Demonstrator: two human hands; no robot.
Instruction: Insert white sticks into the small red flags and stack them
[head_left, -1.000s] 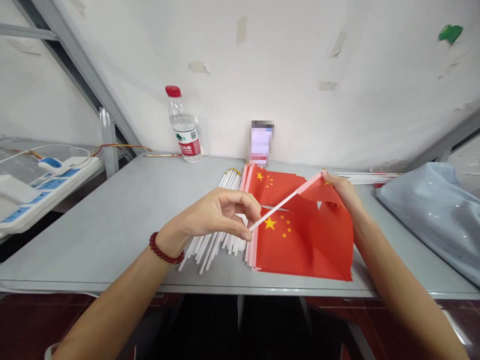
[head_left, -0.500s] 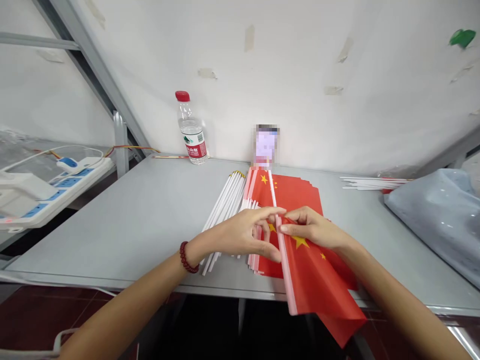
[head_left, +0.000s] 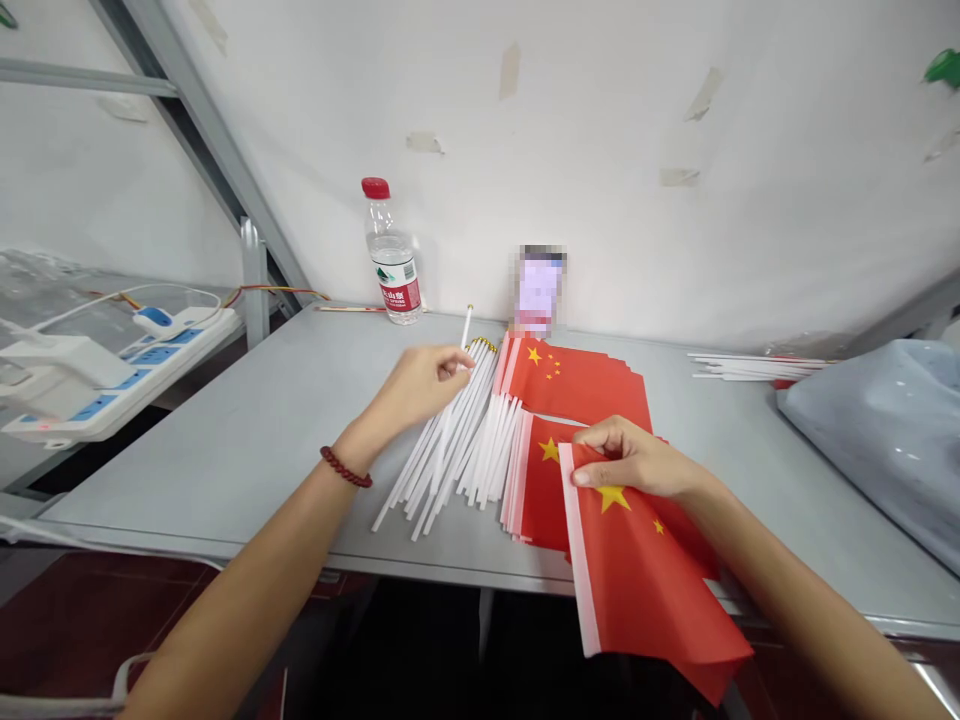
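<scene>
My left hand [head_left: 431, 385] is closed with pinched fingers on a white stick [head_left: 466, 326] with a gold tip, held slanting over a fanned pile of white sticks [head_left: 426, 480]. To the right, my right hand [head_left: 626, 458] grips the top edge of a red flag [head_left: 645, 590] with yellow stars and a white hem, which hangs over the table's front edge. No stick shows along its hem. Behind it are a stack of red flags [head_left: 592, 385] and a nearer stack [head_left: 540, 500]. More white sticks [head_left: 495, 450] lie at their left edge.
A red-capped water bottle [head_left: 395, 275] and a blurred phone [head_left: 540, 290] stand by the wall. On the left is a power strip [head_left: 127, 385] with plugs and cables. Thin white sticks [head_left: 750, 367] and a grey plastic bag [head_left: 877, 430] lie on the right.
My left hand has moved left, away from the flag, and now has a stick over the pile. The stick above the flag's hem is gone. My right hand still grips the flag.
</scene>
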